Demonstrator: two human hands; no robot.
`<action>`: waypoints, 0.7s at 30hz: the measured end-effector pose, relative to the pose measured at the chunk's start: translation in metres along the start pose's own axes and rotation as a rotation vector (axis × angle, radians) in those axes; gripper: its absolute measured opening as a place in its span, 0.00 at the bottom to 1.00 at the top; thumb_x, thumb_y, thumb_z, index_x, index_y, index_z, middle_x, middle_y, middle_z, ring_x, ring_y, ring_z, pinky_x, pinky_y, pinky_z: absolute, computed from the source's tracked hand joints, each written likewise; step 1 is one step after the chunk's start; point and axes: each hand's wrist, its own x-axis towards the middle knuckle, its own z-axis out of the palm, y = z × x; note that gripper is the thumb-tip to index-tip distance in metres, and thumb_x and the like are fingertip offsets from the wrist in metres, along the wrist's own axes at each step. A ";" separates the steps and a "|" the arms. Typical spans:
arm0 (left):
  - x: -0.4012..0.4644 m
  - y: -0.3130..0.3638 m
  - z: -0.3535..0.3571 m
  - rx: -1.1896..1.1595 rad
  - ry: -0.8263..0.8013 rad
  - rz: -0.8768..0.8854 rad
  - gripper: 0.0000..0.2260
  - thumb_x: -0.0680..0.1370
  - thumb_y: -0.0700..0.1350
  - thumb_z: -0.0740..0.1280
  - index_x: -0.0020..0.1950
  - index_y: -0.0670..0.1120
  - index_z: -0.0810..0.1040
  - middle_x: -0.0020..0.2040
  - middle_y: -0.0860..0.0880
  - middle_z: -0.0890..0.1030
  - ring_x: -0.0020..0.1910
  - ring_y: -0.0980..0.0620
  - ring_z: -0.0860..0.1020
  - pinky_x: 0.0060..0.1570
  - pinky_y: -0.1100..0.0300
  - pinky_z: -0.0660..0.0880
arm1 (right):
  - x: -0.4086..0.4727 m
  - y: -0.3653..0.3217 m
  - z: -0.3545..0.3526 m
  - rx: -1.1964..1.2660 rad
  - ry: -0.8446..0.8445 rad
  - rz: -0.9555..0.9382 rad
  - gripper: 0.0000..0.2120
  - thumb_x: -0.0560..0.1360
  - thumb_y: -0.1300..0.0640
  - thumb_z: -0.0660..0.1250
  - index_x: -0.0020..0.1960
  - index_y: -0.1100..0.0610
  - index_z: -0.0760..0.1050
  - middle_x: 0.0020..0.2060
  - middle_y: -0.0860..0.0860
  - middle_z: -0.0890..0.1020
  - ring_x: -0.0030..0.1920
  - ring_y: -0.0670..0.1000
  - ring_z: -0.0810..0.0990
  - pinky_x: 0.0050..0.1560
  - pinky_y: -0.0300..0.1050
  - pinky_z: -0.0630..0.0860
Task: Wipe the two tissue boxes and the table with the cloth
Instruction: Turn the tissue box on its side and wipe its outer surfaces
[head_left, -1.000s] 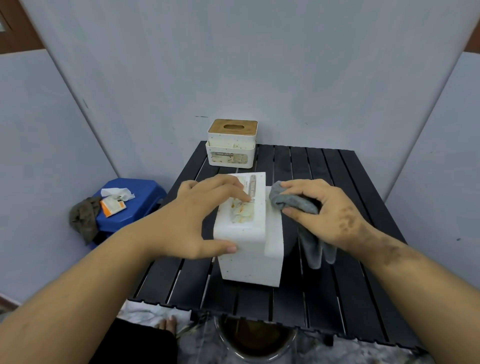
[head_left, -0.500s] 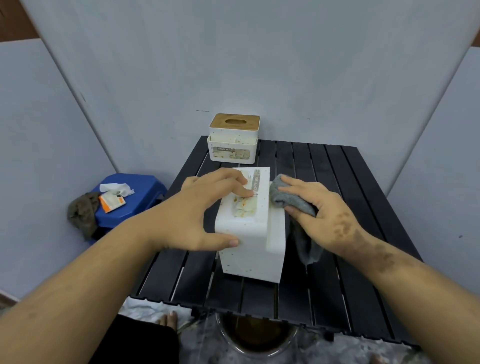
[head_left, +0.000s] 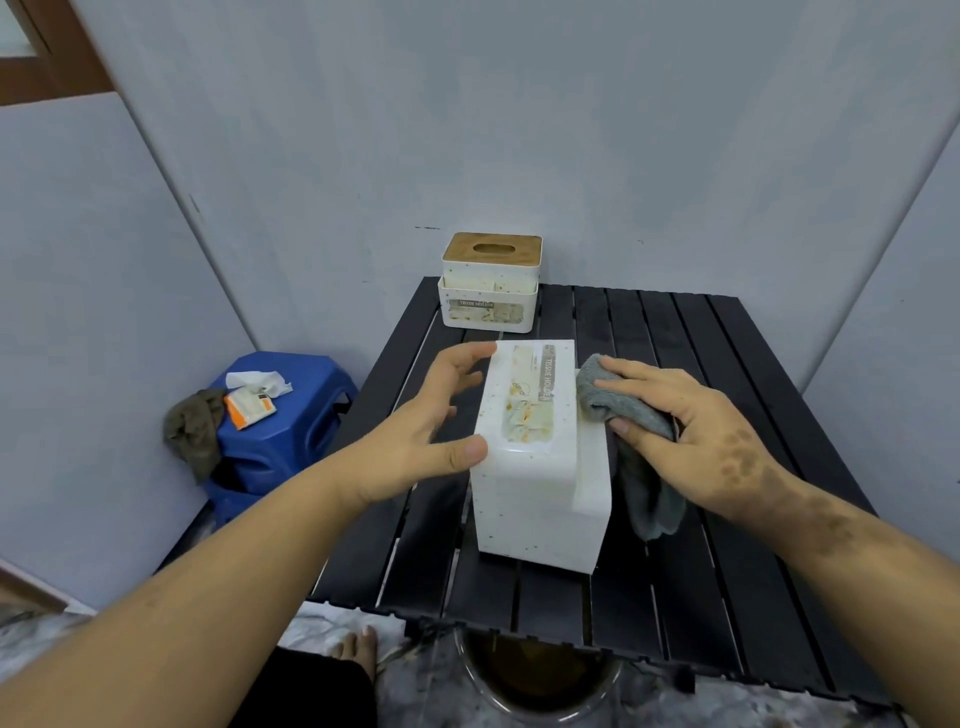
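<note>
- The near white speckled plastic tissue box (head_left: 535, 467) lies on its side near the middle of the black slatted table (head_left: 727, 545); its labelled face is turned upward, showing a grey strip reading "TISSUE HOLDER" and a stained, yellowish floral sticker.
- The left hand (head_left: 415, 441) has its fingers spread and nearly straight; the thumb tip touches the box's near left edge and a fingertip reaches its far left corner, with nothing clasped.
- The right hand (head_left: 691, 431) presses a crumpled grey cloth (head_left: 628, 441) against the box's right side, fingers curled over the fabric; the cloth's loose end hangs down to the table.
- The second white tissue box with a wooden slotted lid (head_left: 491, 283) stands upright at the table's far left corner, its front label also stained.
- Left of the table, a blue plastic stool (head_left: 291, 436) carries a white tissue, an orange-and-white packet and a brown rag.
</note>
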 end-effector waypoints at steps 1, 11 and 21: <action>0.004 0.001 -0.001 -0.029 -0.013 -0.010 0.54 0.65 0.79 0.68 0.82 0.58 0.49 0.83 0.60 0.57 0.82 0.56 0.57 0.80 0.37 0.56 | 0.001 0.000 0.000 -0.006 0.006 -0.004 0.21 0.73 0.63 0.73 0.63 0.47 0.79 0.67 0.38 0.76 0.69 0.41 0.70 0.72 0.44 0.68; 0.023 -0.007 -0.012 -0.025 -0.145 -0.039 0.54 0.62 0.76 0.74 0.80 0.66 0.48 0.79 0.67 0.62 0.80 0.57 0.62 0.79 0.36 0.59 | 0.004 -0.007 0.000 -0.113 -0.107 -0.266 0.20 0.73 0.64 0.66 0.64 0.54 0.79 0.66 0.45 0.77 0.68 0.47 0.72 0.69 0.41 0.67; 0.026 -0.006 -0.016 0.021 -0.133 -0.031 0.53 0.61 0.77 0.73 0.79 0.66 0.50 0.78 0.65 0.65 0.79 0.58 0.63 0.79 0.38 0.60 | 0.011 -0.014 0.004 -0.277 -0.115 -0.347 0.28 0.67 0.65 0.55 0.64 0.57 0.79 0.66 0.45 0.75 0.65 0.45 0.71 0.68 0.41 0.65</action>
